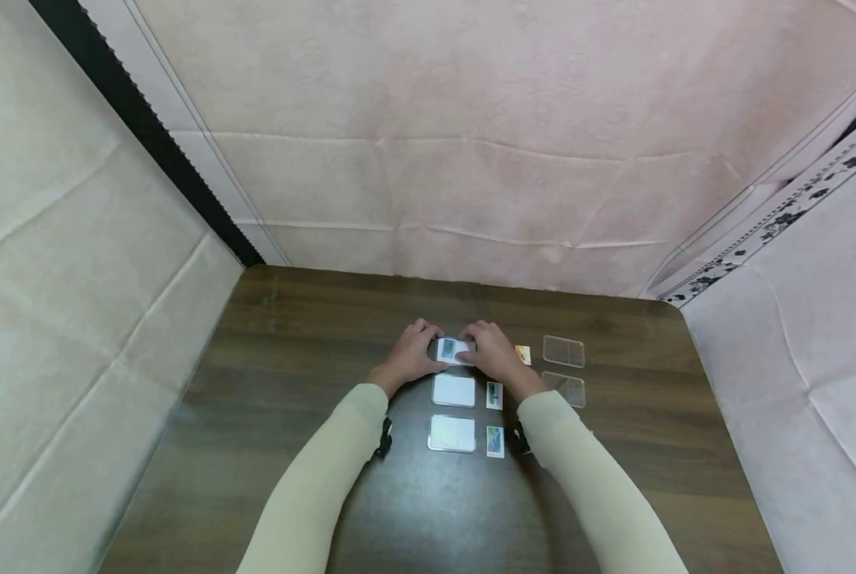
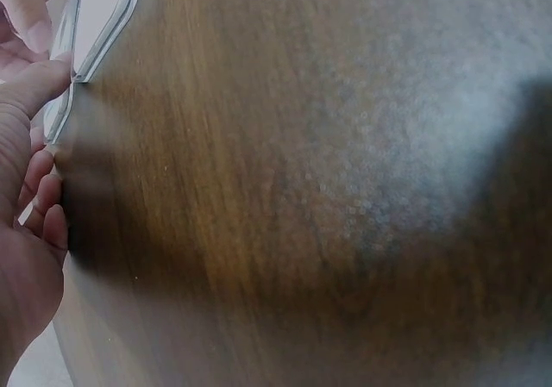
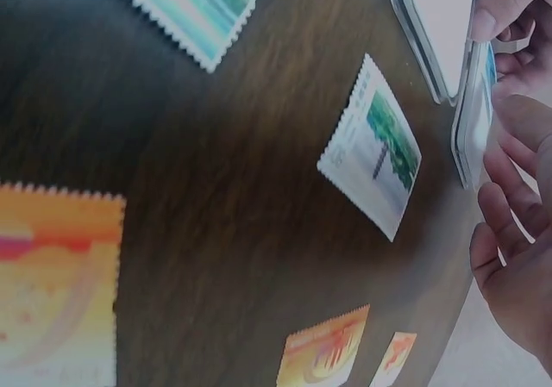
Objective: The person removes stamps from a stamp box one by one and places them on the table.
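Observation:
At the far end of a column of cases, my left hand (image 1: 408,357) and right hand (image 1: 496,353) grip a small clear plastic case (image 1: 457,362) from opposite sides. A postage stamp (image 1: 447,348) with a blue-green picture shows on its white inside. Both thumbs are on the near edge, and the fingers reach round the far side. Nearer me lie a second case (image 1: 453,391) and a third case (image 1: 452,434), both with white insides. Right of these lie a stamp with a green tree (image 3: 381,150) and a blue-green stamp (image 1: 496,442).
Beyond my right wrist are a clear lid (image 1: 563,351) and another clear lid (image 1: 573,391), the latter partly behind my forearm. Orange stamps (image 3: 326,352) lie by the right hand. The wooden table (image 1: 292,359) meets draped cloth walls (image 1: 428,199).

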{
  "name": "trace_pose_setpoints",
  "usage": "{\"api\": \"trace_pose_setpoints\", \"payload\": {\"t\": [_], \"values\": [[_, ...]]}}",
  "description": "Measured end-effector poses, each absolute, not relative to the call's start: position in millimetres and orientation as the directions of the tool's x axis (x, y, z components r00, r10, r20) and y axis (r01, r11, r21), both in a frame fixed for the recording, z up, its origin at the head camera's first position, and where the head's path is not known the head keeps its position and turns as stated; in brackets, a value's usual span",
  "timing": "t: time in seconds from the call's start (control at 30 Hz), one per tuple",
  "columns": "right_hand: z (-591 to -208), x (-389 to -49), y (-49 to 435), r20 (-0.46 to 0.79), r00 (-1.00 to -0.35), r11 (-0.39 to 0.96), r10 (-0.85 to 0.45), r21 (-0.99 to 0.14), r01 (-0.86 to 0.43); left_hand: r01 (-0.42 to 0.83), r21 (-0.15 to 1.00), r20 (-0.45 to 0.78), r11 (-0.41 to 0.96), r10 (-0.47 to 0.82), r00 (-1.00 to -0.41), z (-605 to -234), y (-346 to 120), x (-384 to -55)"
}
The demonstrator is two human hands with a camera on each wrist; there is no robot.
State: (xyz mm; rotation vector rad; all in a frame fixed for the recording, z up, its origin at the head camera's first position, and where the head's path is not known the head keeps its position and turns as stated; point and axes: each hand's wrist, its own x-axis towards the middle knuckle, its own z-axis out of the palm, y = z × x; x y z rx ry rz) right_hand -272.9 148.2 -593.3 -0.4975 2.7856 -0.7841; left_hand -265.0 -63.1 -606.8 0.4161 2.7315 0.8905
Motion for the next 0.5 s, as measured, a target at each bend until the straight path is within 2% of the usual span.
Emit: {"api": "trace_pose_setpoints", "payload": {"t": [0.5], "values": [[-593.7, -272.2, 139.1, -0.101, -0.938, 0.847, -0.332, -0.47, -0.249, 0.185, 0.606, -0.141, 0.774, 0.333, -0.932, -607.4, -62.8, -264.2]]}}
